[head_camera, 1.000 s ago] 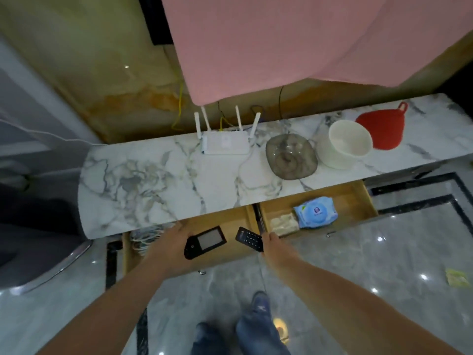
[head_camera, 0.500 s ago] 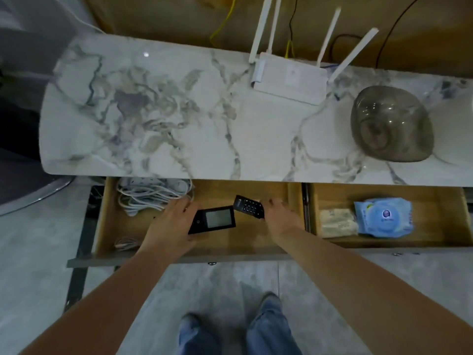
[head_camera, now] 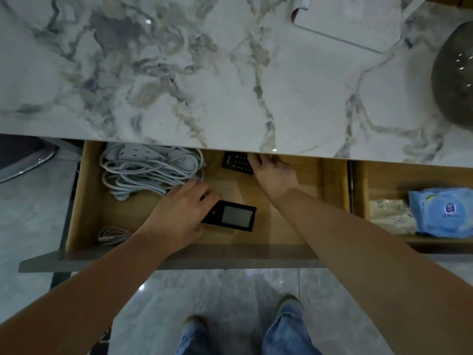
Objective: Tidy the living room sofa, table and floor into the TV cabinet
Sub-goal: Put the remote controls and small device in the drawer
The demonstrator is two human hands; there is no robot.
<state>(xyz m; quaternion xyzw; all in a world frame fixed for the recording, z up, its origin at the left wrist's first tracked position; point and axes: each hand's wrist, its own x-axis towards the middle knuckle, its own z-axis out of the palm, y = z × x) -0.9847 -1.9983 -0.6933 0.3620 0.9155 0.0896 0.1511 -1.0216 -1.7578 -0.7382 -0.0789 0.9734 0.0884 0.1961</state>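
Observation:
I look down into an open wooden drawer (head_camera: 281, 234) of the marble-topped TV cabinet (head_camera: 204, 80). My left hand (head_camera: 179, 216) is shut on the end of a black device with a grey screen (head_camera: 234, 218), which lies low over the drawer floor. My right hand (head_camera: 273, 172) holds a small black keypad remote (head_camera: 236, 163) at the back of the drawer, partly under the marble edge.
A coiled white power strip with cable (head_camera: 151, 170) fills the drawer's left part, and a thin white cable (head_camera: 112, 234) lies at its front left. The neighbouring drawer (head_camera: 384, 180) holds a blue wipes pack (head_camera: 442, 213). A white router (head_camera: 348, 21) and a grey glass bowl (head_camera: 455, 78) stand on top.
The view has closed in on the drawer. Both hands have gone deeper: the right carried the remote to the back, and the left lowered the screen device toward the drawer floor.

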